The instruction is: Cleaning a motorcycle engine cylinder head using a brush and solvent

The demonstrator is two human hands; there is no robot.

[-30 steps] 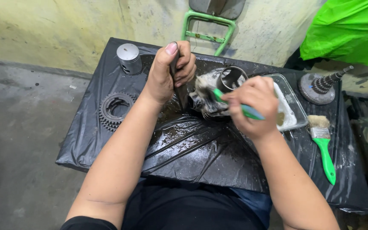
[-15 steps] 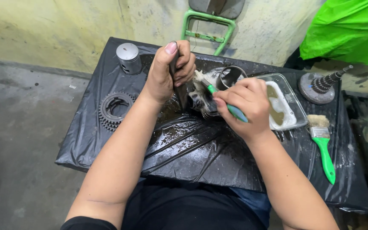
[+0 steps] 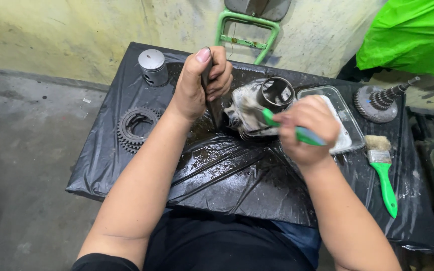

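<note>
Gripping the far edge of a grimy engine cylinder (image 3: 257, 108) at the middle of the black-covered table (image 3: 126, 165), the left hand (image 3: 197, 85) is clenched on it. The right hand (image 3: 307, 128) is closed around a green-handled brush (image 3: 292, 129) laid against the cylinder's near side. A clear tray (image 3: 347, 120) lies just right; a piston (image 3: 152, 66) and gear (image 3: 136, 128) sit left, a paintbrush (image 3: 384, 170) right.

Two hands counted: left (image 3: 199, 85), right (image 3: 308, 128). Two brushes: one toothbrush (image 3: 290, 128), one paintbrush (image 3: 383, 170). One cylinder (image 3: 262, 105). One piston (image 3: 153, 66). One gear (image 3: 135, 129). One clutch hub (image 3: 380, 100). One tray (image 3: 345, 120). One black sheet (image 3: 237, 175). One green frame (image 3: 247, 30).
</note>
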